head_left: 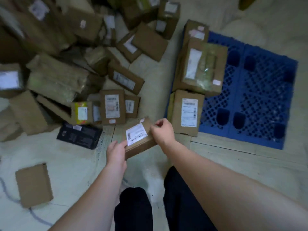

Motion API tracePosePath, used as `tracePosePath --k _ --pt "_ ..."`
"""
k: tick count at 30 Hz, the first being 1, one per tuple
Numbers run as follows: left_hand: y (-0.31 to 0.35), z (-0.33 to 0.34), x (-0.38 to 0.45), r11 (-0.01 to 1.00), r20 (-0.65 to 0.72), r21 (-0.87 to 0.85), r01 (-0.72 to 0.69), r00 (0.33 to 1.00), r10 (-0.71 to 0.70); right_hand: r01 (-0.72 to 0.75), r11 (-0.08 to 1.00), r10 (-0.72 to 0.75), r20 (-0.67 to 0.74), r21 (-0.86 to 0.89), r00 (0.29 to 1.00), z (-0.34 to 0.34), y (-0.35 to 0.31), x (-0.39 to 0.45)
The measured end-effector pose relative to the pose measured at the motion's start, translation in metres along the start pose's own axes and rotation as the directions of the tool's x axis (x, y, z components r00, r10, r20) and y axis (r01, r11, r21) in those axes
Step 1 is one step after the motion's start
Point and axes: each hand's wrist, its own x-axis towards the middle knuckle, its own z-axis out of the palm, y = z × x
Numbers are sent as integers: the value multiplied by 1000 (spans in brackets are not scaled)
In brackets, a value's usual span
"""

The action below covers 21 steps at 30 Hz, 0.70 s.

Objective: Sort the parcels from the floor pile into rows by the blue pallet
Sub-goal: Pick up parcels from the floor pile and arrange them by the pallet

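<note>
I hold a small brown cardboard parcel (pixel 139 138) with a white label facing up, above the floor in front of my legs. My left hand (pixel 116 153) grips its near left end. My right hand (pixel 162 131) grips its far right end with curled fingers. A pile of brown parcels (pixel 70 64) covers the floor at the upper left. The blue pallet (pixel 253 100) lies at the right. Three parcels stand in a row along its left edge: a near one (pixel 186 112), a large taped one (pixel 202 67) and a far one (pixel 196 31).
A black box (pixel 80 135) lies at the pile's near edge. A flat brown parcel (pixel 34 185) lies alone on the floor at the lower left. My dark trouser legs (pixel 133 209) show at the bottom. Bare pale floor spreads around the held parcel.
</note>
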Motion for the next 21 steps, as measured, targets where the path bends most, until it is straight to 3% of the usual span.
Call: tracePosePath --k 3,6,9,12,16,21 --pt "16 25 -27 997 75 30 -70 995 68 -66 995 59 91 79 994 -41 -6 3" --pt "21 54 -45 967 162 160 -198 972 173 -40 993 19 182 113 983 -84 1 10" --pt "21 86 -69 892 220 346 -290 950 224 14 995 -26 124 99 992 -119 21 17" --pt "15 121 -83 791 299 488 -369 922 246 -26 987 18 51 159 999 -145 46 29" --pt "1 171 -77 758 351 524 -389 909 225 -89 955 98 -18 284 995 -166 74 58" --pt "-4 206 -66 720 359 576 -387 911 202 -184 866 212 -8 464 977 -173 87 88"
